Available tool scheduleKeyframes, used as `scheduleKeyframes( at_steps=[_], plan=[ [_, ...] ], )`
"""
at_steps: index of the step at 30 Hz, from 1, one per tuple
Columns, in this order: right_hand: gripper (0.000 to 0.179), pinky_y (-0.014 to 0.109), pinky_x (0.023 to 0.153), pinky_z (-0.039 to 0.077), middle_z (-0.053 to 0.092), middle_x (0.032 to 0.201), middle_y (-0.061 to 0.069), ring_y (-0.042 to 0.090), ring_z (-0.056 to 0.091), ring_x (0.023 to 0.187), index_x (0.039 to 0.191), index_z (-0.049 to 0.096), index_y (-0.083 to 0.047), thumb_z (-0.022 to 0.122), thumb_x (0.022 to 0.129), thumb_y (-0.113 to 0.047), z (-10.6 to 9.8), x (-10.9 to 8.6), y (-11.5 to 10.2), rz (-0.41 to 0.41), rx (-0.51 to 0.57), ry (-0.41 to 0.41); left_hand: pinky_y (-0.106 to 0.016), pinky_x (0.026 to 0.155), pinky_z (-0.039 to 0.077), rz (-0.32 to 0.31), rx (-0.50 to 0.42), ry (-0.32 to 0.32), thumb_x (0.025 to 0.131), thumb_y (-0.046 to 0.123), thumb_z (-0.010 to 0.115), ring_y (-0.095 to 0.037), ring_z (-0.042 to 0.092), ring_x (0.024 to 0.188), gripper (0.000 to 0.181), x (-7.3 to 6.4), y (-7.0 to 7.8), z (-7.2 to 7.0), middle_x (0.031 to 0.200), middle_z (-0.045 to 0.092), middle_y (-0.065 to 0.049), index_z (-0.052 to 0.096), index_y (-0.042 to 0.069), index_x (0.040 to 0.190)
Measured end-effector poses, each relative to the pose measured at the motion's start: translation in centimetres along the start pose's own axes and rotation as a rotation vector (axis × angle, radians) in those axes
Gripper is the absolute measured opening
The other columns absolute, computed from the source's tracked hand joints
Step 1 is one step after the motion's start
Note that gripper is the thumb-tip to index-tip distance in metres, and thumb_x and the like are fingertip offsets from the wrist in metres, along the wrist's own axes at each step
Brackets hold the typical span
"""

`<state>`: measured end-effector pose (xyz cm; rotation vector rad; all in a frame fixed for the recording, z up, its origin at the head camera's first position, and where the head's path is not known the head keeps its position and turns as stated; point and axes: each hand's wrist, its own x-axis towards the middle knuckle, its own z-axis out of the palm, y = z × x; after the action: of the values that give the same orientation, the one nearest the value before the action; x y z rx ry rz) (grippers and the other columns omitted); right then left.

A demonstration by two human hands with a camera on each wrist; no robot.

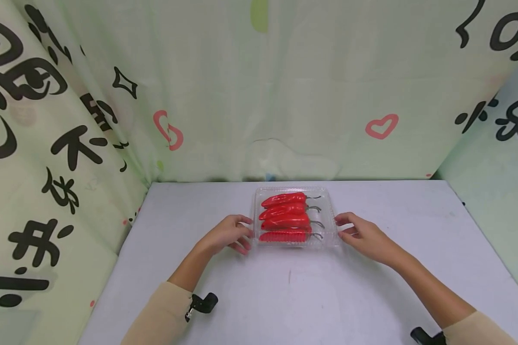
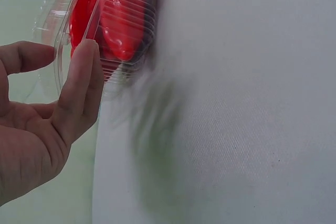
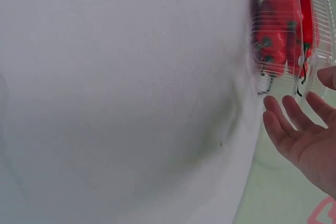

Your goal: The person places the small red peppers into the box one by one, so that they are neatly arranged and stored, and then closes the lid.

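Note:
A clear plastic clamshell box (image 1: 330,211) sits on the table, with several long red peppers (image 1: 285,222) lying side by side inside it, stems toward the right. At its left end is my left hand (image 1: 233,233). In the left wrist view its thumb (image 2: 37,56) and straight fingers (image 2: 79,77) stand on either side of the box's rim, the fingertips right at the plastic. My right hand (image 1: 362,235) is at the right end of the box, thumb and fingertips close to its edge. The right wrist view shows those fingers (image 3: 296,114) spread and loosely bent, holding nothing.
The white table (image 1: 285,297) reaches back to a pale green curtain (image 1: 259,105) printed with black characters and red hearts. More curtain hangs at the left and right sides. Black wrist mounts (image 1: 204,303) show at both beige sleeves (image 1: 161,314).

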<state>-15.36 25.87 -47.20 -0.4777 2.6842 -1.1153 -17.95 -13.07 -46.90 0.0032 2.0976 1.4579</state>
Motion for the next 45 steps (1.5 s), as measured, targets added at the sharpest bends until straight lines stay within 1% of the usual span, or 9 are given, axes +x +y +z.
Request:
scheduleKeyframes(
  at_steps=[5, 10, 15, 17, 20, 24, 29, 37, 45],
  plan=[
    [0.045, 0.041, 0.088, 0.063, 0.067, 0.128, 0.017, 0.030, 0.073, 0.108, 0.143, 0.047, -0.006, 0.064, 0.101, -0.014, 0.2, -0.5, -0.4, 0.029, 0.024, -0.017, -0.034, 0.063, 0.065, 0.014, 0.033, -0.028, 0.098, 0.015, 0.063, -0.019, 0.070, 0.067, 0.032, 0.1, -0.3, 0.0, 0.098, 0.071, -0.016, 0.062, -0.004, 0.124],
    [0.053, 0.041, 0.088, 0.062, 0.069, 0.121, 0.010, 0.026, 0.072, 0.107, 0.150, 0.041, -0.009, 0.064, 0.102, -0.017, 0.4, -0.9, -0.4, 0.046, 0.026, -0.015, -0.033, 0.062, 0.065, 0.039, 0.069, -0.050, 0.099, 0.016, 0.062, -0.018, 0.068, 0.063, 0.024, 0.1, -0.6, 0.0, 0.090, 0.070, -0.013, 0.069, -0.004, 0.109],
    [0.059, 0.027, 0.084, 0.058, 0.072, 0.109, 0.002, 0.017, 0.072, 0.098, 0.152, 0.037, -0.005, 0.064, 0.101, -0.013, 0.8, -1.1, -0.1, 0.029, 0.025, -0.006, -0.031, 0.059, 0.064, 0.028, 0.090, -0.078, 0.100, 0.017, 0.065, -0.017, 0.067, 0.059, 0.025, 0.0, -1.0, 0.0, 0.081, 0.070, -0.011, 0.071, -0.007, 0.099],
    [0.061, 0.023, 0.082, 0.058, 0.072, 0.104, 0.002, 0.014, 0.071, 0.093, 0.152, 0.035, -0.001, 0.064, 0.100, -0.011, 0.8, -1.1, -0.1, 0.025, 0.042, -0.011, -0.031, 0.059, 0.063, 0.026, 0.094, -0.086, 0.100, 0.017, 0.065, -0.017, 0.067, 0.058, 0.025, -0.2, -1.1, 0.1, 0.078, 0.070, -0.011, 0.071, -0.007, 0.097],
    [0.063, 0.019, 0.080, 0.058, 0.071, 0.099, 0.003, 0.013, 0.072, 0.089, 0.153, 0.032, 0.002, 0.064, 0.100, -0.009, 1.0, -1.0, 0.0, 0.042, 0.094, -0.031, -0.030, 0.058, 0.063, 0.025, 0.092, -0.088, 0.100, 0.016, 0.066, -0.017, 0.067, 0.057, 0.025, -0.3, -1.2, 0.1, 0.076, 0.070, -0.011, 0.071, -0.008, 0.096],
    [0.067, 0.019, 0.080, 0.059, 0.071, 0.100, 0.007, 0.017, 0.073, 0.088, 0.155, 0.027, 0.005, 0.063, 0.100, -0.010, 1.0, -0.8, -0.1, 0.060, 0.158, -0.066, -0.030, 0.058, 0.063, 0.031, 0.098, -0.096, 0.100, 0.015, 0.065, -0.017, 0.066, 0.057, 0.024, -0.3, -1.3, 0.2, 0.077, 0.070, -0.013, 0.071, -0.008, 0.097],
    [0.067, 0.019, 0.079, 0.059, 0.072, 0.100, 0.008, 0.016, 0.072, 0.086, 0.155, 0.028, 0.006, 0.063, 0.101, -0.011, 1.1, -0.8, -0.1, 0.065, 0.167, -0.074, -0.030, 0.058, 0.063, 0.023, 0.103, -0.112, 0.100, 0.016, 0.065, -0.018, 0.066, 0.058, 0.024, -0.1, -1.3, 0.2, 0.078, 0.070, -0.015, 0.071, -0.007, 0.098],
    [0.063, 0.020, 0.076, 0.058, 0.071, 0.098, 0.011, 0.009, 0.068, 0.081, 0.153, 0.030, 0.009, 0.062, 0.101, -0.008, 1.5, -0.6, 0.3, 0.081, 0.182, -0.058, -0.032, 0.059, 0.064, 0.009, 0.095, -0.135, 0.100, 0.016, 0.064, -0.018, 0.067, 0.058, 0.025, 0.0, -1.6, 0.3, 0.074, 0.069, -0.011, 0.070, -0.008, 0.097],
    [0.065, 0.020, 0.076, 0.057, 0.071, 0.099, 0.008, 0.008, 0.066, 0.081, 0.154, 0.030, 0.007, 0.064, 0.101, -0.011, 1.8, -0.5, 0.3, 0.077, 0.204, -0.061, -0.031, 0.060, 0.064, 0.024, 0.078, -0.126, 0.101, 0.013, 0.063, -0.017, 0.066, 0.058, 0.024, 0.0, -1.4, 0.1, 0.071, 0.066, -0.007, 0.068, -0.011, 0.098]
  ],
)
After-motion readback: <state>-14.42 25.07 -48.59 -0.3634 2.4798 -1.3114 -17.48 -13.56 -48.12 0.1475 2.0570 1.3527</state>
